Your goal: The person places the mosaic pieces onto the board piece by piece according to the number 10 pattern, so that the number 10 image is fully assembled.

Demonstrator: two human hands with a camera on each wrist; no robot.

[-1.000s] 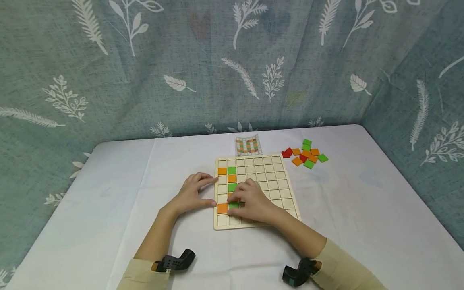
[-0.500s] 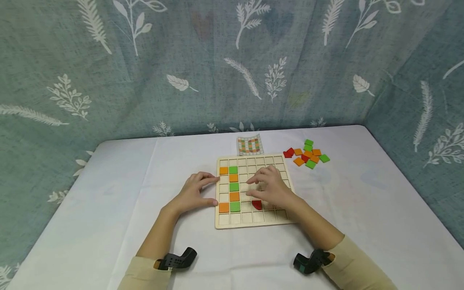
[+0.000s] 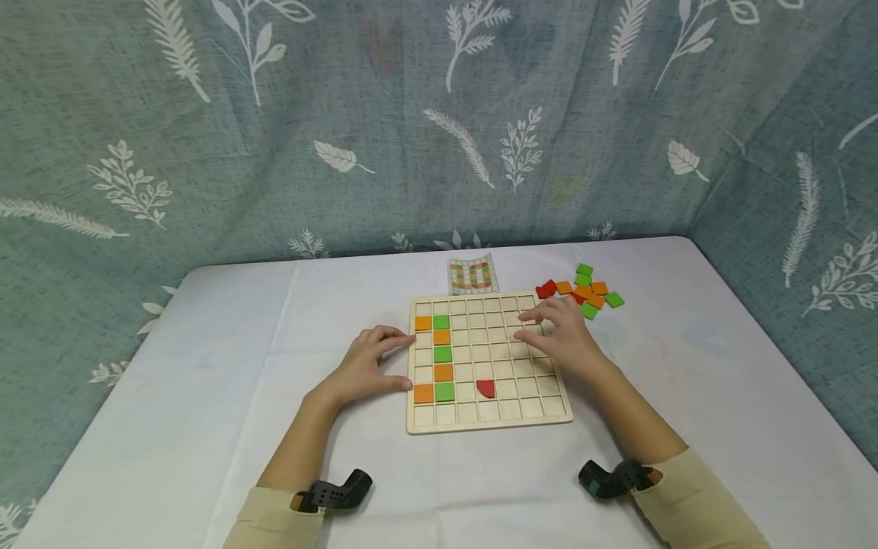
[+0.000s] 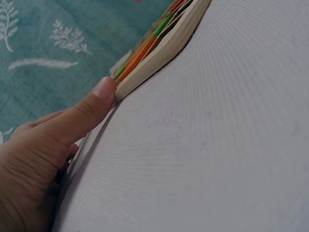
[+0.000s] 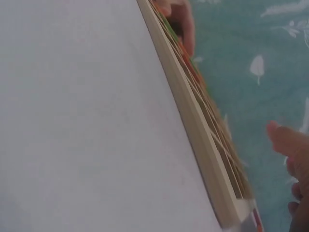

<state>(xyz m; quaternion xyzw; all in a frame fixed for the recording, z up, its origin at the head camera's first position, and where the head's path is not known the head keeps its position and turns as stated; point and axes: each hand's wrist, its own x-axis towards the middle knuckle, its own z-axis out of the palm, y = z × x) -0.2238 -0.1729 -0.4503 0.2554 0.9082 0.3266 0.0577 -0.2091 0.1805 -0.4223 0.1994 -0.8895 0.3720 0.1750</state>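
Note:
My left hand [image 3: 360, 367] rests at the left edge of a wooden grid board [image 3: 507, 370], thumb and a finger spread along its rim. In the left wrist view, the thumb [image 4: 91, 106] touches the board's edge. Over the board's right side hovers my right hand [image 3: 568, 339], fingers apart and holding nothing. Orange tiles [image 3: 423, 393] and green tiles [image 3: 444, 392] fill several cells in the two left columns. A red quarter-round piece [image 3: 485, 388] lies on the board's lower middle. The right wrist view shows my right thumb [image 5: 287, 140] away from the board.
Beyond the board's right corner lies a loose pile of orange, green and red pieces [image 3: 583, 291], partly behind my right hand. A printed pattern card [image 3: 473, 276] sits behind the board. White cloth [image 3: 171, 396] covers the table, and a leaf-patterned curtain [image 3: 411, 152] hangs behind it.
My right hand has let go of a green tile in the second column and moved right and away, towards the loose pile. The red piece came into sight. My left hand stays put.

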